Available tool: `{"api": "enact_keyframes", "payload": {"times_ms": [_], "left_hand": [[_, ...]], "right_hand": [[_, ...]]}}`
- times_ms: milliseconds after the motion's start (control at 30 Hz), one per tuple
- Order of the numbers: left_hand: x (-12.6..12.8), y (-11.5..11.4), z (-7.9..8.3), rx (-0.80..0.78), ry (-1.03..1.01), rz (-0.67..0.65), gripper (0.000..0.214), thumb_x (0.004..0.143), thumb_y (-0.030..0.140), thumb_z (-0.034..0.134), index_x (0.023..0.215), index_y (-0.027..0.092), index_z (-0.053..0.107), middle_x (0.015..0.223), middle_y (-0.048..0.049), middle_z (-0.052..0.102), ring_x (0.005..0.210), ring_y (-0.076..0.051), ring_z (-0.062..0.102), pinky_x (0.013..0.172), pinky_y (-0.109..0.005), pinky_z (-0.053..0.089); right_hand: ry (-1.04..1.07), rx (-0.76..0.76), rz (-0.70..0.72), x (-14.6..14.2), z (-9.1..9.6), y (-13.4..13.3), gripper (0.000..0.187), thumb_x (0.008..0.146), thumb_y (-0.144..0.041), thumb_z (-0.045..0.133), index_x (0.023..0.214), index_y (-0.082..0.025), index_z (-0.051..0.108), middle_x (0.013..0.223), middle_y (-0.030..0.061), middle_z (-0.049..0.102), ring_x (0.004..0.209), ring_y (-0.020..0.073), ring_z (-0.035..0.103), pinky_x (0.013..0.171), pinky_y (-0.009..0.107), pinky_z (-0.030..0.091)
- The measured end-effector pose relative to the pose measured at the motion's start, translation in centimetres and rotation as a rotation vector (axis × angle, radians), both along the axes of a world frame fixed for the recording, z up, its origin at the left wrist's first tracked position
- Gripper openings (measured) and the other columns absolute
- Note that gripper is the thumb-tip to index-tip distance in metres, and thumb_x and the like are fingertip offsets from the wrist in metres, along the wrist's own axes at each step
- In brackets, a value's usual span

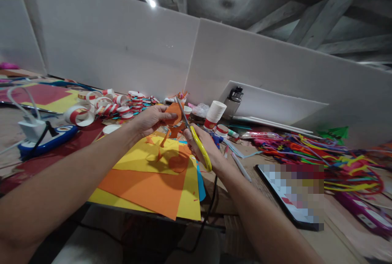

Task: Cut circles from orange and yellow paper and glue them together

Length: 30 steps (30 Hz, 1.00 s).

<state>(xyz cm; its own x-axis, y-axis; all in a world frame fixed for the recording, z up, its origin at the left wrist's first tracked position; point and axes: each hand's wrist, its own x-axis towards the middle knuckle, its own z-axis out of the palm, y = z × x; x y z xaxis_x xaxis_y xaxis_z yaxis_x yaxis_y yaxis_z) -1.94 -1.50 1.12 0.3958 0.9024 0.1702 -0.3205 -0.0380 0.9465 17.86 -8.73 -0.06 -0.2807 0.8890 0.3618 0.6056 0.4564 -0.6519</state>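
Note:
Pinched in my left hand [152, 120] is a piece of orange paper [174, 114], held up above the table. My right hand [200, 143] grips a pair of scissors [199, 145] with yellow handles. Their blades point up and away, right against the edge of the orange piece. A thin orange offcut [164, 138] dangles below it. Under both hands lie yellow paper sheets [128, 160] and a larger orange sheet [147, 188], with small orange scraps on top.
Cut paper-cup rings [81, 116] lie at the left beside a blue power strip [49, 140]. Stacked paper cups [214, 113] and a dark bottle [234, 103] stand behind. To the right are a phone [290, 196], colourful pipe cleaners [343, 162] and a white pen [241, 167].

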Motion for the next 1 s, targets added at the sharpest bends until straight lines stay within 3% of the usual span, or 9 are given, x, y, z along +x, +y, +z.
{"api": "enact_keyframes", "payload": {"times_ms": [267, 600, 800, 1000], "left_hand": [[-0.3, 0.0, 0.3, 0.006, 0.023, -0.025, 0.033, 0.055, 0.026, 0.090, 0.082, 0.011, 0.076, 0.078, -0.0069, 0.073, 0.074, -0.016, 0.065, 0.074, -0.026, 0.049], [-1.3, 0.5, 0.6, 0.024, 0.109, -0.029, 0.025, 0.057, 0.023, 0.087, 0.078, 0.012, 0.076, 0.077, -0.0058, 0.072, 0.067, -0.013, 0.061, 0.066, -0.024, 0.047], [-2.0, 0.5, 1.1, 0.040, 0.181, -0.082, 0.023, 0.059, 0.025, 0.085, 0.077, 0.014, 0.077, 0.082, -0.0094, 0.075, 0.074, -0.019, 0.067, 0.071, -0.030, 0.051], [-2.4, 0.9, 1.0, 0.064, 0.225, -0.061, 0.017, 0.061, 0.022, 0.084, 0.072, 0.015, 0.075, 0.073, -0.0081, 0.071, 0.063, -0.017, 0.063, 0.063, -0.028, 0.047]], "right_hand": [[-0.015, -0.011, 0.006, -0.1, 0.5, -0.2, 0.032, 0.095, -0.051, 0.048, 0.081, -0.022, 0.050, 0.068, -0.0014, 0.050, 0.065, 0.0137, 0.048, 0.059, 0.024, 0.039], [-0.020, 0.002, 0.023, -0.1, 1.0, -0.6, 0.033, 0.093, -0.049, 0.051, 0.076, -0.020, 0.050, 0.069, -0.0020, 0.049, 0.064, 0.0122, 0.043, 0.059, 0.024, 0.034], [-0.053, 0.011, 0.047, -0.1, 1.3, -0.8, 0.034, 0.093, -0.050, 0.052, 0.079, -0.019, 0.055, 0.073, -0.0015, 0.053, 0.065, 0.0117, 0.043, 0.061, 0.024, 0.033], [-0.056, -0.021, 0.043, -0.1, 1.3, -0.8, 0.035, 0.092, -0.052, 0.054, 0.084, -0.019, 0.060, 0.077, 0.0000, 0.057, 0.069, 0.0128, 0.046, 0.062, 0.024, 0.036]]}}
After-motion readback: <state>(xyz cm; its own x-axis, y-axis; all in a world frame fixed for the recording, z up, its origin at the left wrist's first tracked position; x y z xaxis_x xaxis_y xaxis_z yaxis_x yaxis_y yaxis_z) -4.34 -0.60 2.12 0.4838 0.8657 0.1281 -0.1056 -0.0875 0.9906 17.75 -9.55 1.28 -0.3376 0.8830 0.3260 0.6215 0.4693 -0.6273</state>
